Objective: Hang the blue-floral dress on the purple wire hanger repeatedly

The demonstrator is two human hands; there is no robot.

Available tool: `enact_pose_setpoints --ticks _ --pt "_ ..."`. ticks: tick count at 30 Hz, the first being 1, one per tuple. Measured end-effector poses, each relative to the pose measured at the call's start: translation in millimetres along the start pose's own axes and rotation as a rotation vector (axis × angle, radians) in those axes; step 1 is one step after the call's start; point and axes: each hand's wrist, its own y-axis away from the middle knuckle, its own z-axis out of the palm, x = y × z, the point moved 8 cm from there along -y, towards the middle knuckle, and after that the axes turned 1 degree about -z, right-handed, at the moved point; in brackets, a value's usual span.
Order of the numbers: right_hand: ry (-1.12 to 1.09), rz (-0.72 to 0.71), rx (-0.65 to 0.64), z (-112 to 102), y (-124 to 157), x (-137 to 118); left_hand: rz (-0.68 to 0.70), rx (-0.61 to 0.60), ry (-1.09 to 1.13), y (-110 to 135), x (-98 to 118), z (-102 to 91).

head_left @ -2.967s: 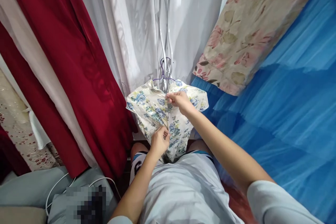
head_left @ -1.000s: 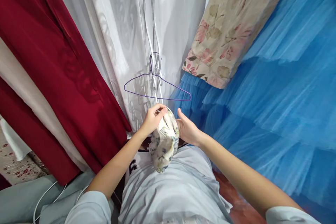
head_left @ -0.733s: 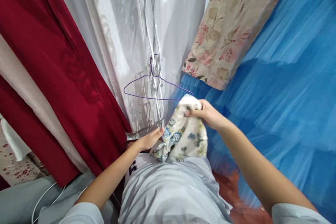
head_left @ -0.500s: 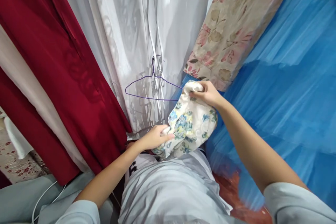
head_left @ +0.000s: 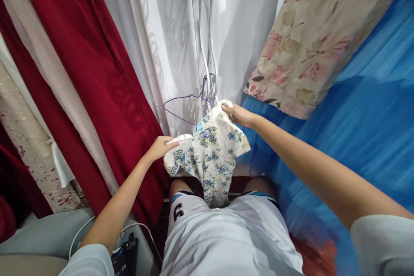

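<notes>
A small white shirt (head_left: 215,155) with blue and yellow flowers hangs between my hands, above my lap. My left hand (head_left: 159,148) pinches it at one shoulder, thumb on top. With its fingers closed on the other shoulder, my right hand (head_left: 238,114) holds that side higher, so the shirt tilts. Just behind the shirt is a thin purple hanger (head_left: 181,99), hooked onto white straps (head_left: 210,51). The shirt covers the hanger's right part.
Red cloth (head_left: 106,64) hangs at the left, white curtains (head_left: 164,30) behind, floral cloth (head_left: 291,51) and blue tulle (head_left: 362,138) at the right. Beside my left arm, a black device (head_left: 124,256) and a white cable (head_left: 142,225) lie on a grey surface.
My left hand has moved left and up, spreading the shirt, which was bunched and now hangs open downward. The hanger's right side has become covered. The view has shifted left.
</notes>
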Motion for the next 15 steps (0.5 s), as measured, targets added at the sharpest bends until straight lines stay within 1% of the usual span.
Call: enact_pose_setpoints --ticks 2,4,6,8,10,12,14,15 --pt "-0.051 0.034 -0.023 3 6 6 0.001 -0.030 -0.044 1 -10 -1.2" --pt "-0.081 0.054 -0.021 0 11 8 0.008 -0.050 -0.088 -3 -18 -2.2" --pt "-0.093 0.071 -0.017 -6 16 5 0.005 -0.052 -0.120 -11 -26 -5.7" --pt "-0.095 0.087 -0.029 -10 18 -1 -0.012 -0.030 -0.135 -23 -35 -14.0" --pt "-0.091 0.106 -0.055 -13 19 -7 -0.035 0.028 -0.136 -41 -42 -28.8" --pt "-0.079 0.123 -0.078 -14 19 -14 -0.051 0.119 -0.128 -63 -43 -48.4" --pt "-0.060 0.140 -0.089 -15 20 -18 -0.059 0.224 -0.105 -89 -37 -66.8" --pt "-0.050 0.149 -0.090 -15 21 -20 -0.059 0.270 -0.084 -102 -31 -73.0"
